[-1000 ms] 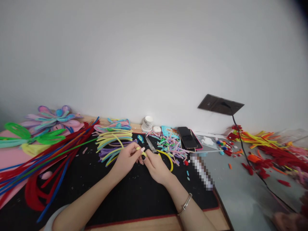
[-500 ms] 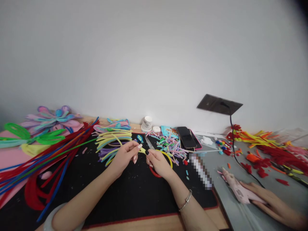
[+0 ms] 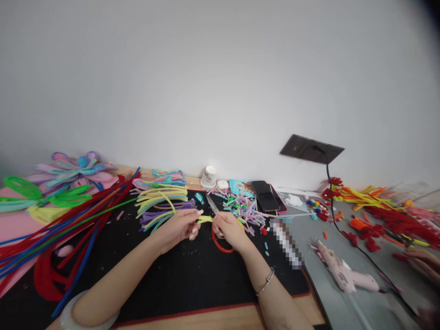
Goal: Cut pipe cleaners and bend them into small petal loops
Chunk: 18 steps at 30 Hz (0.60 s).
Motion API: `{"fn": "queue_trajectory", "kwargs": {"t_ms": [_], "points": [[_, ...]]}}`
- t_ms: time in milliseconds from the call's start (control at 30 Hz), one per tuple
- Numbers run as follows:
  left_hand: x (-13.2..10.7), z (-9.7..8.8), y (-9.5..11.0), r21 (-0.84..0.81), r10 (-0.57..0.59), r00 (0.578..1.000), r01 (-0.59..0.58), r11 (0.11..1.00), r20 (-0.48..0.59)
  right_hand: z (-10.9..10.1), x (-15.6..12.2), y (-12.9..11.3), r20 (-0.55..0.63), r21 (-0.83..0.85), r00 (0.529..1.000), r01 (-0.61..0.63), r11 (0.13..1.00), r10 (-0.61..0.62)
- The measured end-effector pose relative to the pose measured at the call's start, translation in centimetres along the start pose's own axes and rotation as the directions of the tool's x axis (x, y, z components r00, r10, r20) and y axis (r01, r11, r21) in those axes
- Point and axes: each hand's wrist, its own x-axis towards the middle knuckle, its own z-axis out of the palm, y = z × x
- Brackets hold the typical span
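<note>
Co-worker's hand (image 3: 425,262) is off the pink glue gun (image 3: 338,271), which it was holding half a second ago; gun now lies on the grey table (image 3: 318,286), hand at the right edge beside red pieces; the two working hands stand farther apart than a second ago, with more yellow showing between them.

Left hand (image 3: 173,230): fingers narrow, pinching one end of a yellow fuzzy strip (image 3: 205,219); right hand (image 3: 232,231): closed on the other end, thumb on top; strip is short, roughly level, above the black mat (image 3: 192,279); scissors (image 3: 212,204) lie just behind the right hand, contact cannot be told.

Step in hand, as judged: shaping or straightening the strip by fingertip; next move seems to call for a firm pinch at the right and a small, controlled turn or pull at the left.
</note>
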Motion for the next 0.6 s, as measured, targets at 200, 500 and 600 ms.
{"fn": "queue_trajectory", "kwargs": {"t_ms": [200, 500, 600], "points": [[-0.12, 0.02, 0.25, 0.014, -0.002, 1.0, 0.002, 1.0, 0.015, 0.18, -0.06, -0.13, 0.016, 0.069, 1.0, -0.014, 0.998, 0.012], [-0.16, -0.1, 0.47, 0.071, 0.059, 0.998, -0.06, 0.996, 0.012, 0.23, -0.17, -0.21, 0.043, 0.152, 0.998, -0.052, 0.987, 0.046], [-0.24, 0.25, 0.55, 0.06, 0.134, 0.991, -0.133, 0.989, -0.018, 0.44, -0.26, -0.16, 0.072, 0.325, 0.996, -0.066, 0.944, 0.045]]}}
